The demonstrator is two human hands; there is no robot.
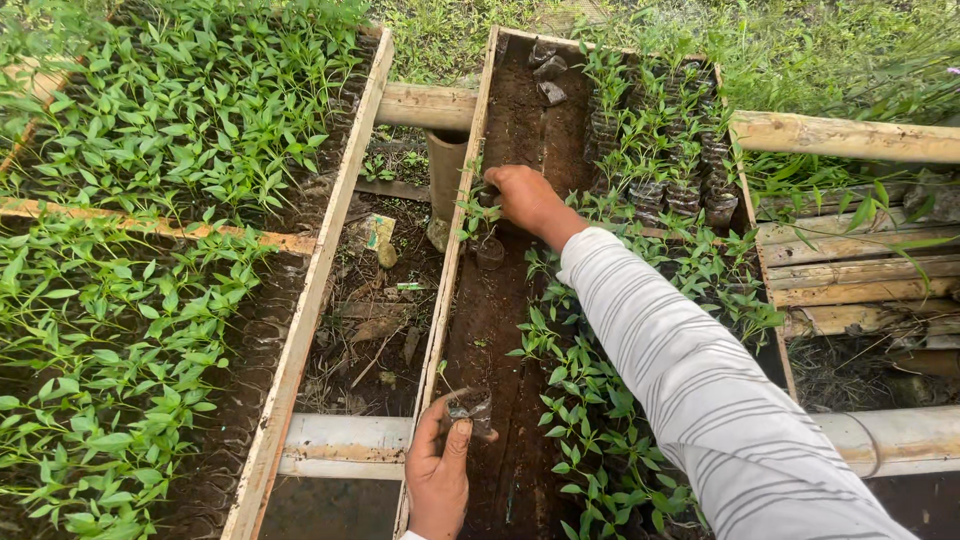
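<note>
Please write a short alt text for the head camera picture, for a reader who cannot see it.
A person's right hand reaches into a long wooden tray and touches a small seedling pot, while the left hand holds another small dark pot. Green seedlings fill the tray's right side and a neighbouring tray.

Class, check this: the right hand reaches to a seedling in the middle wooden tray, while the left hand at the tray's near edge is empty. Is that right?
Not quite. In the head view the left hand holds a small dark pot. The right hand does reach to a seedling in the tray.
</note>
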